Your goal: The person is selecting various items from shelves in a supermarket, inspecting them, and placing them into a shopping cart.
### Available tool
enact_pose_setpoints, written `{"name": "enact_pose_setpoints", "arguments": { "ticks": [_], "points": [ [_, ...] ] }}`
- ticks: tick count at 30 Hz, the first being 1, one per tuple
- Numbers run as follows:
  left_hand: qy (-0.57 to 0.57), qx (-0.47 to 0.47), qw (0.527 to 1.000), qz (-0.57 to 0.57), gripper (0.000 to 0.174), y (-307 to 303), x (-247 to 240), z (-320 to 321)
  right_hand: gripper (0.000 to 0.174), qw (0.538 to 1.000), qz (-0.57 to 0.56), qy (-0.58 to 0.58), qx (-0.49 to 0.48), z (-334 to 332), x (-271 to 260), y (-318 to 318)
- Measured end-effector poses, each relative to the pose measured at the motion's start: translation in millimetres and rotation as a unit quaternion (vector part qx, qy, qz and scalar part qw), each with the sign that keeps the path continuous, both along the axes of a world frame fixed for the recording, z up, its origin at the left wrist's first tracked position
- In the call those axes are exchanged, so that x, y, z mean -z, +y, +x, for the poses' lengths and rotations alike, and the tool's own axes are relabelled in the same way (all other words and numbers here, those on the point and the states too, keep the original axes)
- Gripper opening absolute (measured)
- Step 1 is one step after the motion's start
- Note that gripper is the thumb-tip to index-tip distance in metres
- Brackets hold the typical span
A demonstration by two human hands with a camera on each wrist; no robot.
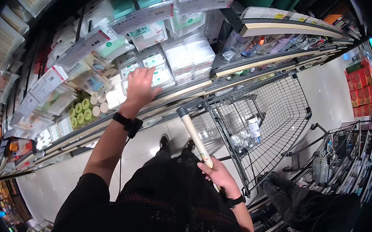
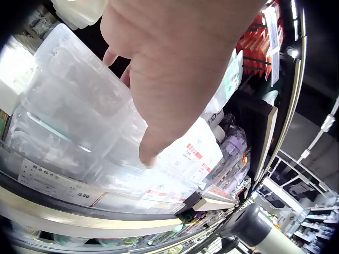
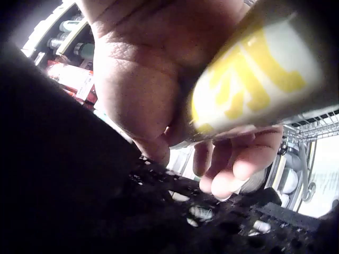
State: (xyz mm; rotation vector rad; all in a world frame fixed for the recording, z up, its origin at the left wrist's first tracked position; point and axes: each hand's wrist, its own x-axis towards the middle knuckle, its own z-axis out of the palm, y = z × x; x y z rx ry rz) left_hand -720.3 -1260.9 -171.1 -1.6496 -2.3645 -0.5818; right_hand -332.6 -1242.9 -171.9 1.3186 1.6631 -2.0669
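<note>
My left hand (image 1: 141,83) reaches up to a shop shelf and lies with its fingers stretched on clear plastic packs (image 1: 163,76). In the left wrist view, the left hand (image 2: 175,69) fills the frame and its thumb touches the clear packs (image 2: 79,106). My right hand (image 1: 216,171) grips the beige handle (image 1: 195,136) of a wire shopping cart (image 1: 274,119). In the right wrist view, the right hand (image 3: 148,90) has its fingers curled round the handle (image 3: 259,79), which carries yellow print.
The cart holds a few glass jars (image 1: 241,140). Price tags (image 1: 141,17) hang over the shelves. Small green-lidded tubs (image 1: 80,109) sit on the shelf left of my hand. A person in dark clothes (image 1: 314,215) crouches at the lower right beside a second cart (image 1: 342,151).
</note>
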Motion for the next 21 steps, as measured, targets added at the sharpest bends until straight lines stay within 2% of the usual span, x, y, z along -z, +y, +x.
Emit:
{"name": "enact_pose_setpoints", "arguments": {
  "ticks": [1, 3, 4, 5, 7, 8, 9, 10, 11, 13, 14, 16, 17, 19, 20, 21],
  "points": [
    [0.001, 0.004, 1.000, 0.003, 0.070, 0, 1, -2, 0.031, 1.000, 0.003, 0.001, 0.004, 0, 1, -4],
    [-0.010, 0.014, 1.000, 0.002, 0.071, 0, 2, -6, 0.035, 0.996, 0.084, -0.026, -0.014, 0, 4, -11],
    [-0.017, 0.029, 0.999, 0.028, 0.070, 0, 3, -8, 0.044, 0.976, 0.200, -0.052, -0.065, -2, 5, -13],
    [-0.022, 0.030, 0.999, 0.030, 0.070, -4, 3, -8, 0.044, 0.976, 0.202, -0.058, -0.065, 0, 2, -16],
    [-0.033, 0.060, 0.996, 0.065, 0.070, -6, -10, -5, 0.056, 0.938, 0.263, -0.174, -0.145, -12, -38, -17],
    [-0.032, 0.059, 0.995, 0.070, 0.070, -10, -19, -4, 0.057, 0.902, 0.342, -0.177, -0.197, -8, -45, -18],
    [-0.092, 0.068, 0.990, 0.081, 0.070, -19, -28, 0, 0.057, 0.901, 0.343, -0.175, -0.200, -7, -56, -14],
    [-0.152, 0.077, 0.981, 0.093, 0.070, -29, -37, 4, 0.056, 0.876, 0.419, -0.156, -0.178, -8, -69, -10],
    [-0.153, 0.070, 0.981, 0.093, 0.070, -41, -48, 7, 0.056, 0.846, 0.491, -0.135, -0.157, -12, -85, -8],
    [-0.248, 0.120, 0.952, 0.135, 0.070, -67, -72, 18, 0.051, 0.886, 0.460, -0.048, -0.044, -39, -121, 6],
    [-0.252, 0.128, 0.949, 0.139, 0.071, -78, -83, 21, 0.052, 0.894, 0.447, -0.008, -0.010, -51, -127, 10],
    [-0.267, 0.135, 0.944, 0.140, 0.070, -95, -104, 28, 0.064, 0.876, 0.455, 0.158, 0.025, -88, -133, 18],
    [-0.279, 0.149, 0.938, 0.138, 0.070, -101, -113, 30, 0.079, 0.891, 0.400, 0.213, 0.018, -108, -135, 19],
    [-0.277, 0.146, 0.936, 0.162, 0.068, -110, -125, 33, 0.092, 0.880, 0.353, 0.316, -0.022, -151, -138, 17],
    [-0.273, 0.167, 0.932, 0.169, 0.068, -114, -128, 33, 0.094, 0.870, 0.364, 0.327, -0.059, -169, -138, 14],
    [-0.268, 0.187, 0.929, 0.175, 0.067, -119, -131, 34, 0.085, 0.869, 0.349, 0.346, -0.058, -187, -137, 5]
  ]
}}
